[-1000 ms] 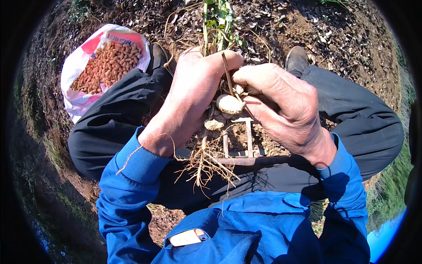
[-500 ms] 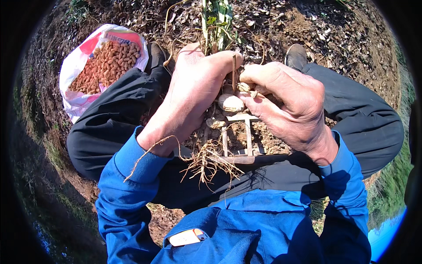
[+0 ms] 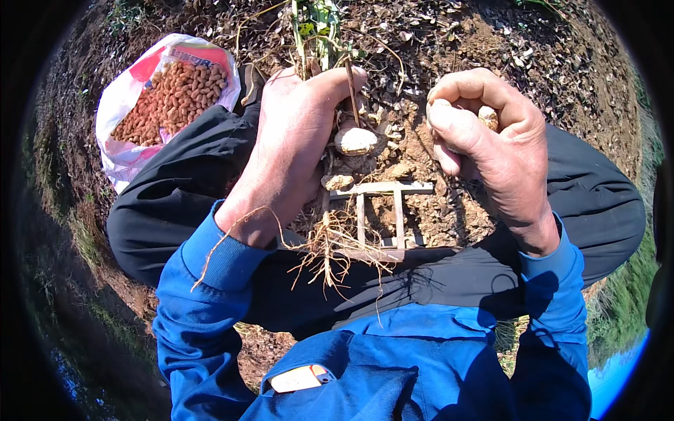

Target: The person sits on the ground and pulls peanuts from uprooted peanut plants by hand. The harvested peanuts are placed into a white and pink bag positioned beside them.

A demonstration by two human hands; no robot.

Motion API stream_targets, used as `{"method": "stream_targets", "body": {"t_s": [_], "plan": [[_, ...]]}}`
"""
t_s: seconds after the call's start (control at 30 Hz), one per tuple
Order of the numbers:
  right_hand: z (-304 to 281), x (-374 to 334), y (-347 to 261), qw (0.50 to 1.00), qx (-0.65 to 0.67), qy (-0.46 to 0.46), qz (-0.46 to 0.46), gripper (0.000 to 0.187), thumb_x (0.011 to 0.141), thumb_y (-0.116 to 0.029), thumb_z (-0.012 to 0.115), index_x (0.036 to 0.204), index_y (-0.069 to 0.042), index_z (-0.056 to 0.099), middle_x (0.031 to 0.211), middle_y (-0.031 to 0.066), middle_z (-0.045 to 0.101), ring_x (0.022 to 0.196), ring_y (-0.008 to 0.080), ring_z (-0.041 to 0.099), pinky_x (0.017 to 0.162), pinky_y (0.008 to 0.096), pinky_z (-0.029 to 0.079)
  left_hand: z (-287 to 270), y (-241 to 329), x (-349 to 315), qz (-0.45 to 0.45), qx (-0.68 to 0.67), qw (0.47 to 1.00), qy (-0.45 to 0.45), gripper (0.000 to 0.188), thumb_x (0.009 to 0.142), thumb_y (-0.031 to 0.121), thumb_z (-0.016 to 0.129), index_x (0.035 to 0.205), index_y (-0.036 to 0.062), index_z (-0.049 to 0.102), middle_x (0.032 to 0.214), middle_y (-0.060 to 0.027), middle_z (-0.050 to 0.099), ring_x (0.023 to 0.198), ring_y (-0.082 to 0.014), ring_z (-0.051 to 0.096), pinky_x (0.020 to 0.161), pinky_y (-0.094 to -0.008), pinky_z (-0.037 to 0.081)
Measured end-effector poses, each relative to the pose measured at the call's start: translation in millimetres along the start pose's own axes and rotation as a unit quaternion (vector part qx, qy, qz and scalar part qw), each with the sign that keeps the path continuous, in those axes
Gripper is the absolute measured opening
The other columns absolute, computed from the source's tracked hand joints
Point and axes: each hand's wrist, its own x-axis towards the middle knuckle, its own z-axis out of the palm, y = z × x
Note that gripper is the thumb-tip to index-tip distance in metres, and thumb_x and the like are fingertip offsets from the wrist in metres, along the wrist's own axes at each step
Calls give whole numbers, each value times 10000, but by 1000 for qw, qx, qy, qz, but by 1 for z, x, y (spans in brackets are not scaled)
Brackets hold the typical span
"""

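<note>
My left hand is closed around the peanut plant. Its green stems rise beyond the fist, and thin pale roots dangle on the near side by my wrist. Beside the left thumb hangs a large pale peanut pod, with a smaller pod lower down. Apart from the plant, to the right, my right hand is curled with fingertips pressed together. A peanut shows inside its fingers; whatever else the palm holds is hidden.
A white and pink sack full of peanuts stands left of my leg. Between my legs lies a small slatted frame on dry soil. My dark trousered legs bend around the work. Dry leaves cover the ground ahead.
My right hand has drawn away from the plant to the right, with a peanut in its fingers. My left hand, still gripping the plant, has shifted slightly left.
</note>
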Motion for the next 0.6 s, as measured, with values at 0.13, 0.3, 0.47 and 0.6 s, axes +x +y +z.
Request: {"method": "stream_targets", "body": {"t_s": [0.13, 0.3, 0.47, 0.6], "plan": [[3, -6, -4, 983, 148, -70, 87, 276, 895, -61, 610, 1160, 16, 627, 860, 69, 631, 594, 59, 537, 500, 166, 416, 0, -5, 4, 24, -23, 999, 4, 128, 883, 136, 620, 808, 33, 626, 679, -10, 611, 537, -83, 577, 482, -237, 470], [20, -13, 12, 995, 0, -55, -83, 267, 845, 20, 682, 1112, 15, 660, 988, 62, 655, 791, 76, 611, 683, 197, 498, 5, -12, 5, 57, 15, 998, 7, 93, 860, 103, 650, 797, 36, 638, 698, -8, 616, 589, -80, 570, 525, -247, 463], [18, -10, 15, 940, -231, -87, -238, 369, 755, 18, 766, 1105, 26, 650, 1004, 96, 659, 861, 142, 636, 751, 244, 514, 11, -18, 9, 71, 17, 997, 13, 105, 838, 85, 589, 751, 27, 597, 656, -1, 575, 563, -85, 524, 523, -270, 440], [26, -19, 16, 975, -152, -18, -161, 336, 772, 57, 729, 1096, 28, 646, 990, 80, 662, 867, 126, 628, 774, 239, 514, 12, -19, 8, 34, -16, 999, 29, 92, 797, 70, 557, 729, 9, 559, 613, -8, 539, 535, -97, 493, 505, -293, 431]]}}
